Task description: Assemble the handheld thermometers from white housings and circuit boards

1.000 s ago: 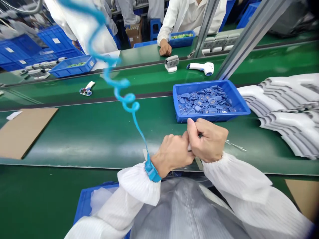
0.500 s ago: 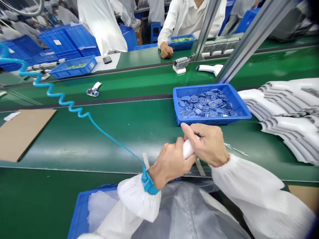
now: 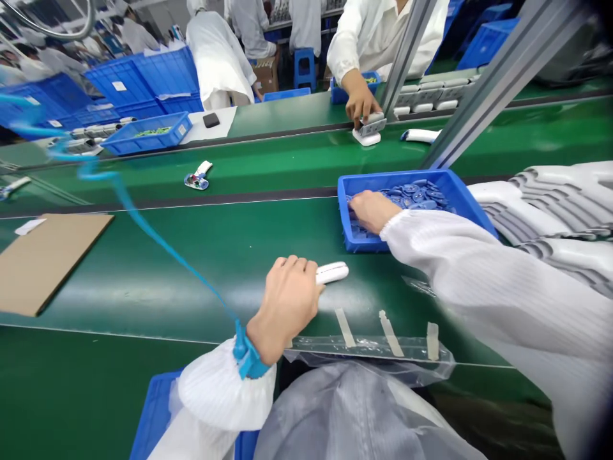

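Note:
My left hand rests on the green conveyor belt, fingers curled round a small white plastic part whose rounded end sticks out to the right. A blue coiled cord runs from the blue strap on that wrist up to the far left. My right hand reaches into the blue tray of small blue pieces, fingers bent down among them; what they grip is hidden.
White moulded shells are stacked right of the tray. Tape strips stick on a clear film at the belt's near edge. A cardboard sheet lies left. Across the belt, a person's hand presses a white device. A metal post rises behind the tray.
My hands have parted. The right hand left the white part and moved up into the blue tray. The left hand carried the part down onto the belt.

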The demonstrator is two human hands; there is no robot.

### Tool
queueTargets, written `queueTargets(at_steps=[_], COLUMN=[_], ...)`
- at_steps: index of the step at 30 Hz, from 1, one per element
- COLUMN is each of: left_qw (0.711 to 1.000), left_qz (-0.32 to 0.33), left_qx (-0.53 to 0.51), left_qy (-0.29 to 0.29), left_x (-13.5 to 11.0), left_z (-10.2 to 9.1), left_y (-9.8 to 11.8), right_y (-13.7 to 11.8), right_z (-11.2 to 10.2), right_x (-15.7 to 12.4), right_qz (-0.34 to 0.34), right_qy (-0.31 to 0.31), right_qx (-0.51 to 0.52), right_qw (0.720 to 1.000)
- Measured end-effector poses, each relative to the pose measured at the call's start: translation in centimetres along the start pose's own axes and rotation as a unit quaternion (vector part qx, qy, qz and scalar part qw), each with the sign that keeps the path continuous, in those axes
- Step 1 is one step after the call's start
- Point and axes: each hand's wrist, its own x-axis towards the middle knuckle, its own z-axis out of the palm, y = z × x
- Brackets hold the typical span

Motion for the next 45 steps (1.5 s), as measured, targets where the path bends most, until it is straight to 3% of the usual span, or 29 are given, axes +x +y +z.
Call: queueTargets(at_steps=[2, 4, 6, 8, 9, 11, 13, 15, 17, 20, 23, 27, 30, 32, 35, 37, 40, 42, 45], left_qw=[0.984, 0.926, 0.848, 0.814, 0.824, 0.869, 0.904, 0.918, 0.921, 0.917, 0.917, 0.917, 0.916, 0.924, 0.938, 0.933, 0.907, 0.905, 0.936], left_qz=[-0.081, -0.142, -0.157, -0.139, -0.127, -0.101, -0.081, -0.07, -0.065, -0.04, -0.018, -0.017, -0.02, -0.015, -0.001, 0.014, 0.03, 0.031, 0.03], left_qx=[-0.155, -0.347, -0.505, -0.563, -0.552, -0.483, -0.418, -0.389, -0.384, -0.396, -0.394, -0.393, -0.397, -0.379, -0.344, -0.358, -0.418, -0.423, -0.35], left_qy=[0.038, 0.043, 0.019, 0.017, 0.025, 0.037, 0.029, 0.014, 0.001, -0.025, -0.06, -0.063, -0.057, -0.047, -0.033, -0.037, -0.042, -0.031, -0.001], left_x=[-0.3, -0.7, -0.9, -0.7, -0.5, -0.1, 0.2, 0.3, 0.3, 0.2, 0.1, 0.1, 0.3, 0.5, 0.8, 0.9, 1.0, 1.0, 1.0], left_z=[-0.2, -0.6, -0.9, -1.1, -1.1, -1.0, -1.0, -0.9, -1.0, -1.2, -1.6, -2.0, -2.2, -2.3, -2.4, -2.3, -1.9, -1.7, -1.4], left_y=[-0.9, -1.8, -2.0, -1.4, -0.8, 0.4, 1.5, 2.3, 2.5, 2.3, 2.0, 2.2, 2.5, 2.5, 2.3, 2.1, 2.0, 2.2, 2.5], right_y=[0.2, 0.1, -0.5, -1.7, -2.5, -4.1, -5.4, -6.3, -6.6, -6.5, -6.3, -6.3, -6.4, -6.3, -6.0, -5.9, -5.9, -6.1, -6.2], right_z=[-1.0, -2.3, -3.5, -4.1, -4.1, -3.7, -2.8, -1.7, -0.8, -0.2, -0.2, 0.1, 0.8, 1.0, 0.6, 0.3, -0.2, -0.3, 0.0], right_x=[-1.0, -2.8, -5.3, -8.1, -9.4, -11.7, -13.3, -14.3, -14.7, -14.9, -15.0, -15.2, -15.4, -15.6, -15.7, -15.8, -15.9, -15.9, -16.0], right_qz=[0.006, 0.005, 0.007, 0.017, 0.027, 0.05, 0.074, 0.096, 0.106, 0.098, 0.106, 0.146, 0.164, 0.162, 0.133, 0.121, 0.14, 0.141, 0.091], right_qy=[0.02, 0.034, 0.032, 0.014, 0.005, 0.001, 0.011, 0.035, 0.067, 0.112, 0.117, 0.081, 0.087, 0.093, 0.1, 0.113, 0.115, 0.109, 0.105], right_qx=[0.019, 0.041, 0.137, 0.293, 0.37, 0.475, 0.533, 0.571, 0.58, 0.552, 0.536, 0.604, 0.636, 0.63, 0.593, 0.568, 0.582, 0.586, 0.53], right_qw=[1.0, 0.999, 0.99, 0.956, 0.928, 0.879, 0.843, 0.815, 0.805, 0.821, 0.829, 0.779, 0.749, 0.754, 0.788, 0.806, 0.793, 0.791, 0.837])
